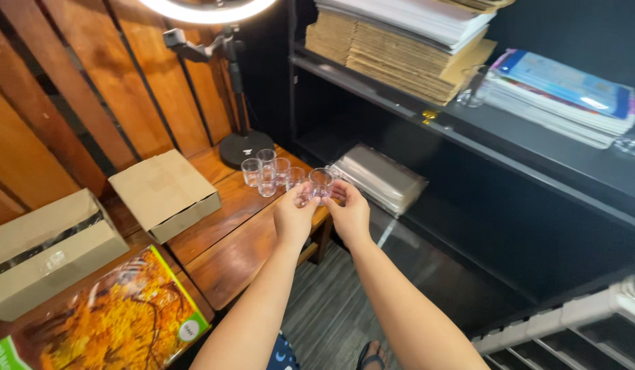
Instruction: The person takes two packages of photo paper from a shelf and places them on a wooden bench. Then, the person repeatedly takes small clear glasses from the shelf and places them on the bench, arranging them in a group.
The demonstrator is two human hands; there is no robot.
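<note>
Clear plastic cup (320,183) sits pinched between both hands at about twelve o'clock from the wrists, held just over the near edge of the wooden table (228,253). The left hand (295,218) closes its fingers on the cup's left wall and the right hand (350,214) closes on its right wall, so the cup is clamped from two sides. Judging by this, the step in hand is lifting or separating one cup; any following motion would call for a light squeeze, since thin plastic like this probably flexes. Just beyond, at eleven o'clock, a cluster of similar transparent cups (266,171) stands upright on the smooth, reddish planks. Farther at ten o'clock lies a plain cardboard box (163,192), matte and flat-topped. At one o'clock a stack of glossy clear sleeves (379,179) rests on the black shelf unit (468,147).
</note>
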